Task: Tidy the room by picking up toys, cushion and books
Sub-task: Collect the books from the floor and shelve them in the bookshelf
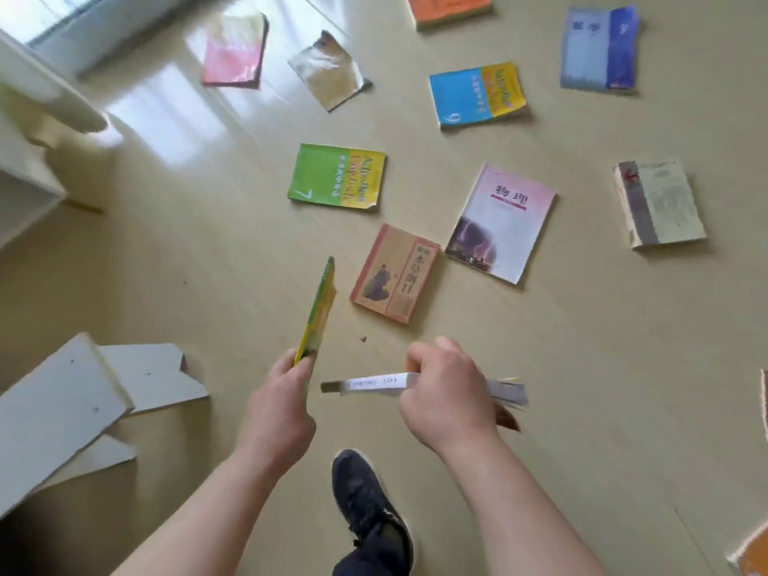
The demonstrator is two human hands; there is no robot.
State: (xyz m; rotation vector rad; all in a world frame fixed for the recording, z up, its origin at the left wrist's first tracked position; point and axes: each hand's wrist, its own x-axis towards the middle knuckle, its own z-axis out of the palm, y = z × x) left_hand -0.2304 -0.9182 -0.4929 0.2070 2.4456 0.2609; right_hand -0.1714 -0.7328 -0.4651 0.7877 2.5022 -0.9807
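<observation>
Several books lie scattered on the pale floor. My left hand (279, 403) grips a thin green-and-yellow book (318, 313) by its lower end, held edge-on and upright. In my right hand (446, 388) is a white-spined book (370, 384), gripped flat and level. Just ahead lie a tan book with a robed figure (395, 274), a pink-and-purple physics book (500, 222) and a green-and-yellow book (337, 176). Farther off are a blue-and-yellow book (477, 95), a blue book (598, 49), an orange book (449, 8), a pink book (235, 52), a glossy book (328, 70) and a grey-beige book (658, 203).
White flat boards (83, 403) lie on the floor at the lower left. A white piece of furniture (29, 130) stands at the upper left. My dark shoe (368, 505) is on the floor below my hands. Part of an orange book (754, 557) shows at the bottom right.
</observation>
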